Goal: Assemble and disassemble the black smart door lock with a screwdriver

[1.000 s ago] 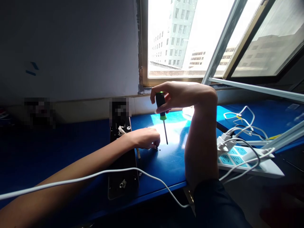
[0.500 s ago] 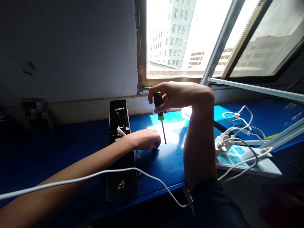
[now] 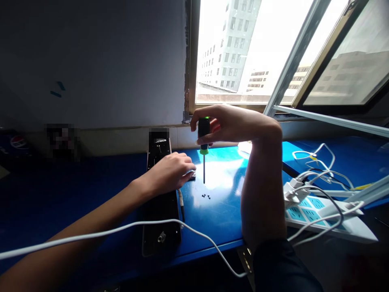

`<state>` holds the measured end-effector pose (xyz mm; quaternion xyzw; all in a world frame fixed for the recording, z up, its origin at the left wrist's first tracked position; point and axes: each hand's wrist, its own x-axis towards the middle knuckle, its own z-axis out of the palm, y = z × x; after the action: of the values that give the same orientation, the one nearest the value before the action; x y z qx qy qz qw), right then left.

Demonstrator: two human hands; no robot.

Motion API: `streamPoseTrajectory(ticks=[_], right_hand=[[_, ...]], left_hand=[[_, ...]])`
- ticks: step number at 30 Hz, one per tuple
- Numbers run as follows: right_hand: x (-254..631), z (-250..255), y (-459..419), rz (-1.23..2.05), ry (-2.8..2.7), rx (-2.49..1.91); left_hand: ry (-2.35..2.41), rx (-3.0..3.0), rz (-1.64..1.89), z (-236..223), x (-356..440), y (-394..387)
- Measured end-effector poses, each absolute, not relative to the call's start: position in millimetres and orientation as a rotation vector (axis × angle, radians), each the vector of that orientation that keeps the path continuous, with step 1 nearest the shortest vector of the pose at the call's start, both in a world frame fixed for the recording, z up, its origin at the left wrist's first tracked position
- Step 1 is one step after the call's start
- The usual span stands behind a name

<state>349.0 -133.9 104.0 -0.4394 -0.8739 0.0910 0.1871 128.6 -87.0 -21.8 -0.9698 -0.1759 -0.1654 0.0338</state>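
Observation:
My right hand (image 3: 217,123) is closed around the black-and-green handle of a screwdriver (image 3: 204,166), its shaft pointing straight down above the table and touching nothing. My left hand (image 3: 174,170) reaches over a long black panel (image 3: 161,219) that looks like a door lock housing. Its fingers are closed at a small dark part (image 3: 193,177) at the panel's right side; most of that part is hidden under the fingertips. Several small black screws (image 3: 206,196) lie on the blue table below the screwdriver tip. A taped cable (image 3: 181,200) comes out along the panel's right edge.
A white cable (image 3: 121,226) crosses in front of my left forearm and the panel. On the right stands a white power strip (image 3: 331,221) with plugs and tangled cords, beside metal frame bars (image 3: 334,119). The blue table (image 3: 219,227) ends at a front edge; a window is behind.
My left hand has moved from the screws on the table back to the dark part beside the panel, uncovering the screws. The screwdriver has turned more upright. The view has shifted slightly left.

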Motion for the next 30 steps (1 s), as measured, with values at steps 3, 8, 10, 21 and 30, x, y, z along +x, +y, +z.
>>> streamPoseTrajectory(ticks=[3,8,10,21,30], right_hand=[[338.9,101.4,-129.1,0.242,-2.41,-1.077],[308.2,92.3,-114.8,0.158,-2.265,-0.97],[296.0,88.3,-110.0,0.117,-2.216,-0.956],[276.7,82.4,-107.4,0.075,-2.237,-0.971],[266.4,76.2,-102.9,-0.261,-2.114,-0.965]], left_hand=[[-0.783,-2.8,-0.865,-28.3,97.2,-82.0],[-0.982,-2.682,-1.207,-48.9,69.3,-79.3],[-0.956,-2.685,-1.21,-54.0,66.8,-80.3],[-1.067,-2.846,-1.052,-63.8,63.3,-82.6],[-1.091,-2.822,-1.052,-66.0,64.2,-83.7]])
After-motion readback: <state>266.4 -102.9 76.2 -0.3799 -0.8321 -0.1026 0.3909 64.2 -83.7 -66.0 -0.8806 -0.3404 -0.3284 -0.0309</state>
